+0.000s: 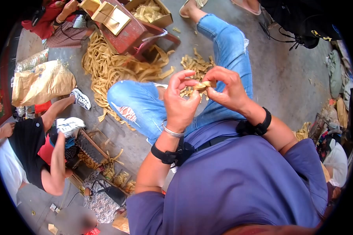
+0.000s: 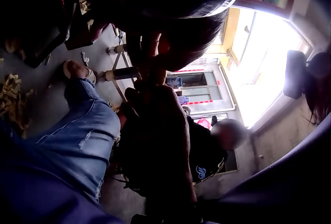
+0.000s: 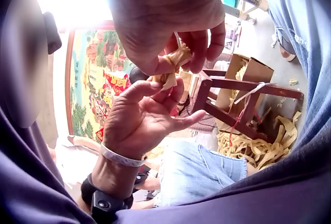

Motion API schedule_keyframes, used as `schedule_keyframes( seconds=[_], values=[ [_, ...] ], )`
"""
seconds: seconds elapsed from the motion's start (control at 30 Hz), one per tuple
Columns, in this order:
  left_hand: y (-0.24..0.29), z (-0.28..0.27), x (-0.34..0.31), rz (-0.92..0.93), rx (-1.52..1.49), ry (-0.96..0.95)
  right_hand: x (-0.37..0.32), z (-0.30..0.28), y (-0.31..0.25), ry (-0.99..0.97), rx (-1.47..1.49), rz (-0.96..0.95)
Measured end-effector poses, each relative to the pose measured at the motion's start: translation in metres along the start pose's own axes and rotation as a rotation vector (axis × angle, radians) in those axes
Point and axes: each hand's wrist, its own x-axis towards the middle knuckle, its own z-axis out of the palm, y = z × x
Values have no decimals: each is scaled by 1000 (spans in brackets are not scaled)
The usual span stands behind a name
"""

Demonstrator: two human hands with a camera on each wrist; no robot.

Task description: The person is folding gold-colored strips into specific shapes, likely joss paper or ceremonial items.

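Observation:
In the head view, a small folded or knotted yellowish strip [image 1: 203, 85] is between the two hands in front of the lap. The left hand [image 1: 179, 102], with a pale bracelet, pinches its left end between thumb and fingers. Thumb and index finger of the right hand [image 1: 230, 90] grip the other end. The right wrist view shows the strip [image 3: 175, 66] twisted under the right hand [image 3: 165, 12], with the left hand [image 3: 147, 118] below, palm turned up. In the left wrist view the hands are dark and finger detail is hidden.
Long yellowish strips [image 1: 110, 64] lie heaped on the floor beside a red wooden stool [image 1: 129, 37]. A pile of short pieces [image 1: 196, 64] lies beyond the hands, between the knees. A cardboard box [image 1: 161, 15] holds more pieces. Other people sit at the left.

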Motion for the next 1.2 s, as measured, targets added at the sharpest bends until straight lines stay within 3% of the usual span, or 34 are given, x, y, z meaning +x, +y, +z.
schedule_keyframes(
  seconds=[0.1,0.2,0.27,0.3,0.37,0.5,0.57,0.7,0.73,0.83,0.87,0.97,1.07,1.2],
  values=[
    [-5,-3,-2,-52,-42,-20,0,1,-6,37,1,-12],
    [0,-1,-5,38,153,10,1,1,-5,-1,-7,-55],
    [1,-2,-6,197,417,32,-1,2,1,-31,-14,-132],
    [2,-2,-6,278,548,41,-3,3,3,-63,39,-93],
    [-4,-2,-5,281,510,81,-4,2,6,-127,143,-17],
    [-17,-4,-8,304,523,38,-10,7,10,-222,673,256],
    [-19,-7,-6,196,396,29,-11,13,6,-185,893,393],
    [0,-1,-7,106,139,2,-5,12,6,-162,598,248],
    [6,1,-8,59,56,27,-2,7,12,-272,459,114],
    [-6,-10,-7,-60,-125,36,-1,-2,2,-399,468,229],
    [-5,-12,-6,-61,-121,24,-1,-2,2,-327,365,145],
    [-7,-23,-2,-77,-250,-96,-5,4,-9,-204,672,453],
    [-5,-24,-2,-155,-420,-65,-3,0,-7,-123,748,454],
    [-6,-41,2,-128,-519,64,0,-12,-9,-169,708,461]
  ],
)
